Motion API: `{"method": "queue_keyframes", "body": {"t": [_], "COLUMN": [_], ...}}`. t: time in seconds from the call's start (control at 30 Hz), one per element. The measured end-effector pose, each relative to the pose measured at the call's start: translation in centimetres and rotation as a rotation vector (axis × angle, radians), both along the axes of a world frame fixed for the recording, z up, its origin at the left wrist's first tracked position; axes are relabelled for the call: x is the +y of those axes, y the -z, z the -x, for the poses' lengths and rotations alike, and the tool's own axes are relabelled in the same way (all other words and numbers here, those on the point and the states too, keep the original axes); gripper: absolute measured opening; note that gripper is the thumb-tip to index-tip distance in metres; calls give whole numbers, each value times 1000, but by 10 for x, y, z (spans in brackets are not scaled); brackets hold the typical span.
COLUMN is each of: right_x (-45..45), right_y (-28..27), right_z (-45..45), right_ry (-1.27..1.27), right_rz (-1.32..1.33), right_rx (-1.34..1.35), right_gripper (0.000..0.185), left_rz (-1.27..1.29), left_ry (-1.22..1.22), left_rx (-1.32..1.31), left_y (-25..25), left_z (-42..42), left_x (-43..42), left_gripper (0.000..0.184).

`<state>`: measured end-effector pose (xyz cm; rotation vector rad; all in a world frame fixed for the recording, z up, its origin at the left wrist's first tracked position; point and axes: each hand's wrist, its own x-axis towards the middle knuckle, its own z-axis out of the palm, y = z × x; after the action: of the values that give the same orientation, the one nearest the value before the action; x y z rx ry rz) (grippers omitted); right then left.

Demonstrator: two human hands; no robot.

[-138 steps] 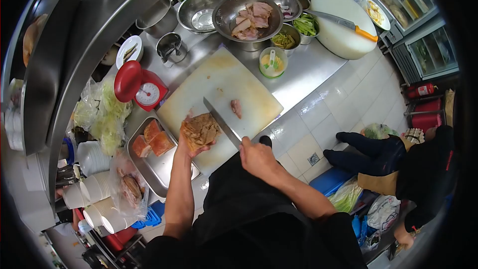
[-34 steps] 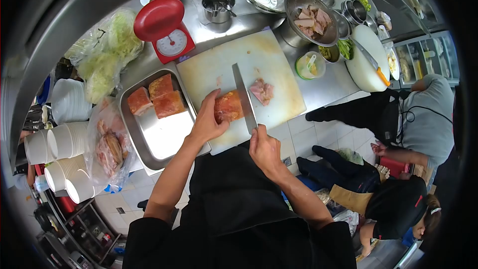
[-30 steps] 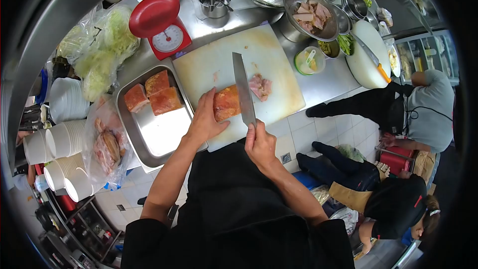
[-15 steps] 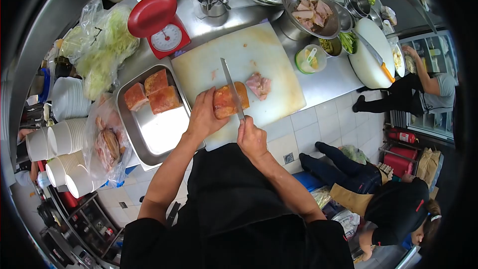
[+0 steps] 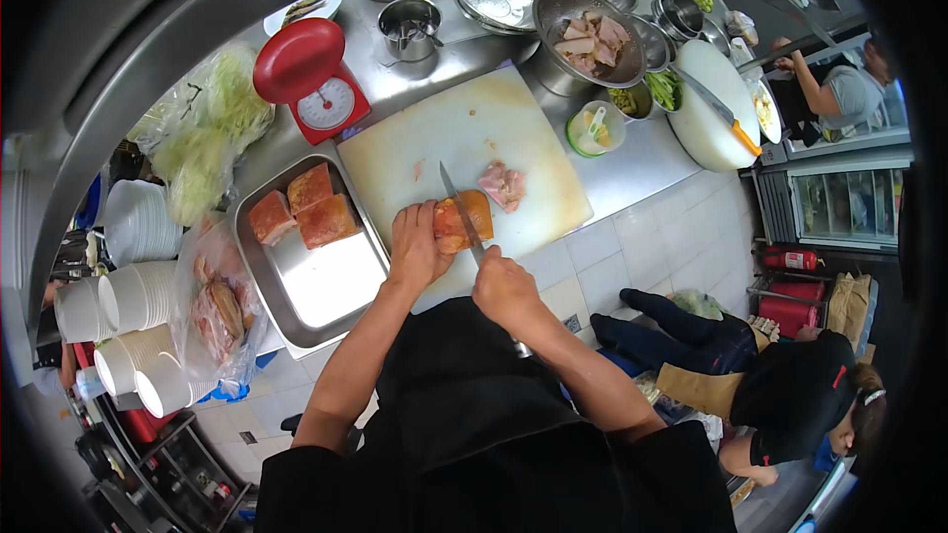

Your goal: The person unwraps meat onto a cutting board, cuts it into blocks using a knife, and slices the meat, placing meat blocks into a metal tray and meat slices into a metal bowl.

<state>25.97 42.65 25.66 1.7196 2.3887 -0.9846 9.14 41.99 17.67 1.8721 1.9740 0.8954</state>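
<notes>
A block of meat (image 5: 452, 231) with an orange-brown rind sits near the front edge of the white cutting board (image 5: 405, 133). My left hand (image 5: 419, 247) is closed against its left side, fingers over the top. In my right hand (image 5: 504, 288) is a long knife (image 5: 452, 190), its blade lying across the rind and the butt of its handle showing below my fist. How deep the edge sits in the meat I cannot tell. Pink meat pieces (image 5: 502, 186) lie just right of the block. To the left, a steel tray (image 5: 314, 306) holds three similar blocks (image 5: 328, 221).
Behind the board stand a red scale (image 5: 326, 104) and a colander (image 5: 632, 64) of meat pieces. A second knife (image 5: 706, 99) rests on a round white board (image 5: 696, 133). Bagged lettuce (image 5: 212, 153) and stacked bowls (image 5: 128, 296) are left; a co-worker (image 5: 790, 385) bends at right.
My right hand has drawn the knife back toward my body, across the block. My left hand stays on the meat. The view has shifted slightly, and the person by the fridge has moved.
</notes>
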Motion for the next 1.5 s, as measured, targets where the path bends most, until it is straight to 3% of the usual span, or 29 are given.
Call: {"method": "queue_keyframes", "body": {"t": [0.2, 0.27, 0.3, 0.37, 0.4, 0.5, 0.57, 0.63, 0.7, 0.77, 0.8, 0.93, 1.03, 1.43, 1.5], "right_x": [-12, -5, -3, -2, -2, -3, -3, -5, -6, -6, -5, -8, -7, -8, -7], "right_y": [23, 24, 29, 37, 40, 38, 26, 22, 26, 27, 27, 22, 26, 25, 23], "right_z": [5, -2, -6, -11, -13, -12, -8, -7, -7, -6, -6, -8, -7, -6, -7], "right_ry": [43, 40, 48, 52, 50, 61, 60, 88, 90, 106, 101, 94, 99, 103, 107], "right_rz": [-54, -80, -92, -99, -99, -112, -116, -92, -105, -106, -114, -136, -148, -191, -186], "right_rx": [23, 29, 41, 63, 74, 107, 109, 54, 55, 52, 47, 52, 45, 67, 80], "right_gripper": [16, 17, 19, 22, 24, 24, 23, 23, 24, 24, 24, 26, 25, 23, 23], "left_rz": [7, 195, 172, 223, 210, -103, -257, 26, 70, -131, -124, -13, 242, 217, 260], "left_ry": [8, -14, -4, 118, 127, -12, -47, -243, -210, -30, -58, -155, -241, -239, -285], "left_rx": [-37, -157, -135, -895, -1076, -1017, -677, -312, -340, -93, 56, 64, 22, -20, 72], "left_y": [-10, -21, -26, -35, -45, -98, -130, -165, -173, -148, -153, -176, -201, -160, -157], "left_z": [3, 11, 22, 57, 79, 152, 209, 235, 244, 269, 264, 237, 214, 235, 237], "left_x": [-5, -4, -3, -1, 7, 54, 104, 135, 154, 174, 174, 164, 157, 168, 170], "left_gripper": [80, 82, 82, 92, 103, 101, 91, 71, 58, 61, 64, 70, 83, 110, 114]}}
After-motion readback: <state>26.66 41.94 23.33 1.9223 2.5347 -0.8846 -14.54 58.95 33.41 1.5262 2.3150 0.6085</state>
